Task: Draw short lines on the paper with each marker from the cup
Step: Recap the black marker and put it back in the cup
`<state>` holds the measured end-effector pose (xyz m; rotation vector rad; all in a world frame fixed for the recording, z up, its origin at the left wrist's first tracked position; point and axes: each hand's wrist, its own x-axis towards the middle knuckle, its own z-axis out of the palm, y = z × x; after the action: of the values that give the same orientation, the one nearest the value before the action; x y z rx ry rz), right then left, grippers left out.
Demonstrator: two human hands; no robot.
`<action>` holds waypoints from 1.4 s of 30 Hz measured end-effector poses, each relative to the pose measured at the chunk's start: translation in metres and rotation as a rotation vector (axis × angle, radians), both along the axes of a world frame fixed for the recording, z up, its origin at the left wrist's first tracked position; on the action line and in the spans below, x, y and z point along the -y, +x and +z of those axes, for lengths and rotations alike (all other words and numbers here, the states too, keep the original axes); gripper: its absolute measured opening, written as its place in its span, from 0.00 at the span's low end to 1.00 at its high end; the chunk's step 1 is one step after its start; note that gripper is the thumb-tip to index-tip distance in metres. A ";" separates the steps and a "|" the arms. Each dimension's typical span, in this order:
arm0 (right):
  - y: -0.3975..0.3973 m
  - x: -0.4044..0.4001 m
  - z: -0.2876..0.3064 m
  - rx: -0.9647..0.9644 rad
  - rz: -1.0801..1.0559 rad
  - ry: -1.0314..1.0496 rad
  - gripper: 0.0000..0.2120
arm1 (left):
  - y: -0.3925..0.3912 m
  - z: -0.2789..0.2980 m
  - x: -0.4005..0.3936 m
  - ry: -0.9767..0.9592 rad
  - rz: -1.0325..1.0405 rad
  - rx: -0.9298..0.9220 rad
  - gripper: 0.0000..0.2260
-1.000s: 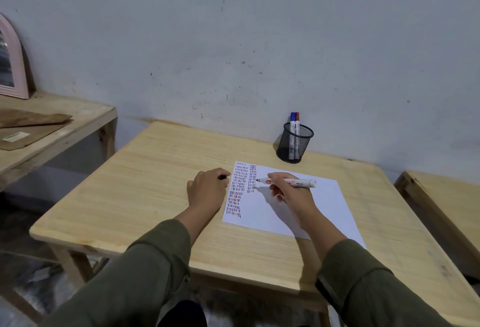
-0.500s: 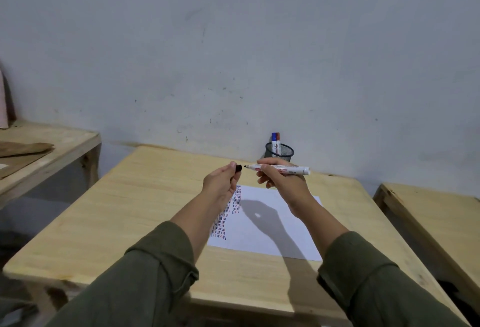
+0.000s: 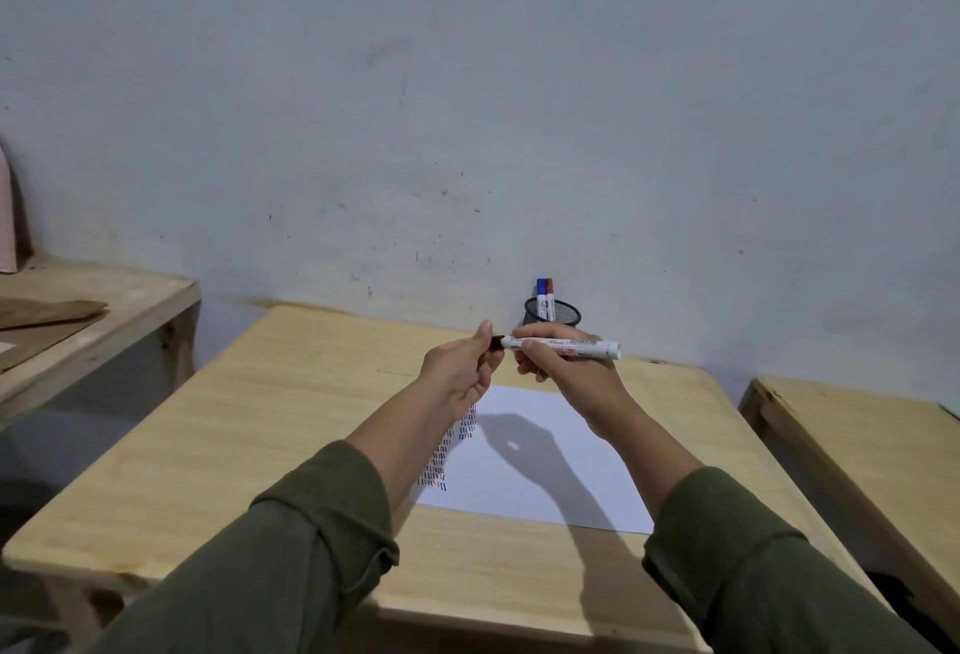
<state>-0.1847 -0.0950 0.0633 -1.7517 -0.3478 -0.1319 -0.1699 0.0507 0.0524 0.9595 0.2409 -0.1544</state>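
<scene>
My right hand [image 3: 563, 372] holds a white marker [image 3: 566, 346] level above the table, its tip pointing left. My left hand [image 3: 460, 370] pinches the marker's black cap [image 3: 497, 341] right at that tip; whether the cap is fully seated I cannot tell. Below both hands lies the white paper [image 3: 545, 461], with columns of short blue, red and dark lines along its left side. A black mesh cup [image 3: 563, 313] stands at the table's far edge with a blue-capped marker [image 3: 542, 297] and a red-capped marker [image 3: 549, 297] upright in it.
The wooden table [image 3: 260, 435] stands against a grey wall. A second wooden table [image 3: 104, 310] at the left carries brown envelopes [image 3: 47, 315]. Another wooden surface [image 3: 872, 450] sits to the right, across a narrow gap.
Both hands rose off the paper into the air. My left hand brought the cap to the marker's tip, closing the small gap seen half a second ago. The view tilted upward.
</scene>
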 end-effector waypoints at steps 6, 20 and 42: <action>0.000 -0.005 -0.003 -0.072 -0.029 0.224 0.07 | -0.004 0.002 0.005 0.021 0.039 0.038 0.05; -0.006 0.025 0.011 -0.322 0.416 0.406 0.38 | 0.013 0.022 0.007 0.188 0.021 0.254 0.06; 0.154 0.069 0.028 0.031 -0.220 -0.132 0.40 | 0.154 -0.002 0.050 1.294 -0.137 0.336 0.27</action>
<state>-0.0308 -0.1644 0.0911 -1.9176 -0.1880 -0.3005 -0.0158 0.0007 0.0509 2.2635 -0.0775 0.0679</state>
